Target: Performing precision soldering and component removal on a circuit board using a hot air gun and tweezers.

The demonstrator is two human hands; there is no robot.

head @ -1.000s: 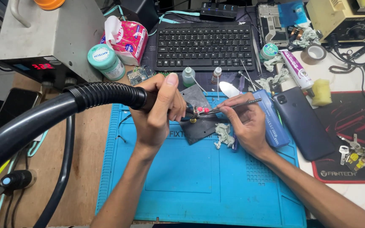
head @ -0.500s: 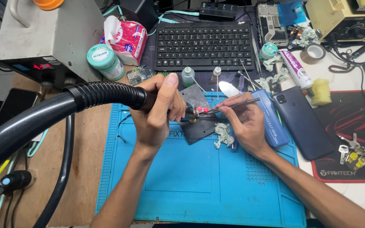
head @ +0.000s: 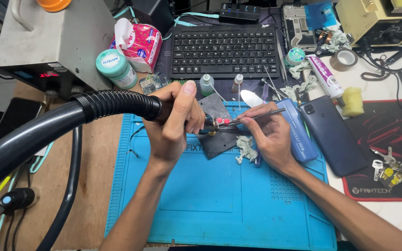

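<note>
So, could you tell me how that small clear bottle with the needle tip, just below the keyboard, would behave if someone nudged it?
The small clear bottle stands upright on a narrow base, so it would probably tip easily. It looks like thin plastic, likely light. Its round body would probably roll toward the keyboard or the blue mat once down.

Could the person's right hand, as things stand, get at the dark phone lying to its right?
Probably yes: the dark phone lies uncovered just beside the right hand, though its fingers hold tweezers.
</note>
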